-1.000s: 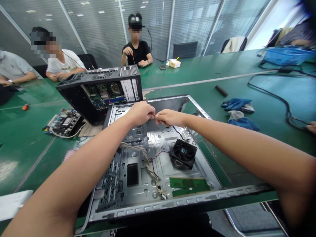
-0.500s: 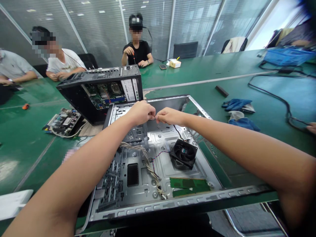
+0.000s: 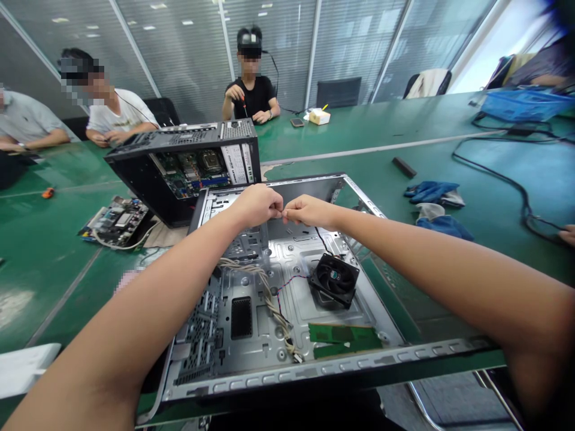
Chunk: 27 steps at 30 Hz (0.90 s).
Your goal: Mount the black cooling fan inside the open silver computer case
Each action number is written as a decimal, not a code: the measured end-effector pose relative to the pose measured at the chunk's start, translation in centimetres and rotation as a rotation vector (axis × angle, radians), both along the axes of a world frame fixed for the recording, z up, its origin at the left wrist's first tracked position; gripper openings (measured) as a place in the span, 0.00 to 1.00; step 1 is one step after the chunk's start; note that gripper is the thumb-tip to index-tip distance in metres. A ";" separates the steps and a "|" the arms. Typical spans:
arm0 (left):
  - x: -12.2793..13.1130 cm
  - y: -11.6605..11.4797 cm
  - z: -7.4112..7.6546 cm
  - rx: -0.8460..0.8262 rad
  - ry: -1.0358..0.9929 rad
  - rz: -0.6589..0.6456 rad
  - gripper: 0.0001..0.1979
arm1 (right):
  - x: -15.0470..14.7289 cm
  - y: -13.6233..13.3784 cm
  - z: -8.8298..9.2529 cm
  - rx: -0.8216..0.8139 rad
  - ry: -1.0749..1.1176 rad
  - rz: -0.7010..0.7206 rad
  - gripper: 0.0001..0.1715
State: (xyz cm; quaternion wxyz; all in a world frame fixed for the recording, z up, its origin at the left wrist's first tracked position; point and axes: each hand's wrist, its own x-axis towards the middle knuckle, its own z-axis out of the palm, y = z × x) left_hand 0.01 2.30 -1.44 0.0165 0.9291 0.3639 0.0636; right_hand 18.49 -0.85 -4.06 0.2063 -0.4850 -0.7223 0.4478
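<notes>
Above the far part of an opened computer case [image 3: 251, 371], my left hand [image 3: 260, 203] and my right hand [image 3: 309, 212] meet at the fingertips. Both are closed in a pinch; whatever they hold, if anything, is too small to make out. Inside the case lies a black cooling fan [image 3: 335, 280] with a thin cable. Nearer to me rest green memory modules [image 3: 344, 335]. A bundle of twisted beige wires [image 3: 267, 287] runs across the metal floor of the case. Some small dark pieces lie just below my right hand.
A second computer tower [image 3: 179, 161] stands behind on the left, beside a motherboard [image 3: 121, 218]. Blue gloves [image 3: 433, 191], a dark bar [image 3: 404, 167] and a black cable [image 3: 507, 173] lie right. A blue basket [image 3: 525, 105] is farther off. Across the table a co-worker holds a screwdriver [image 3: 244, 105].
My hands stay pinched together in the same place. The whole view has shifted very slightly; the things in the case have not moved.
</notes>
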 end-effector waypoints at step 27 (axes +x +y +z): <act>-0.1 0.1 -0.2 -0.028 -0.047 0.006 0.08 | -0.2 0.1 -0.2 -0.047 0.061 -0.025 0.10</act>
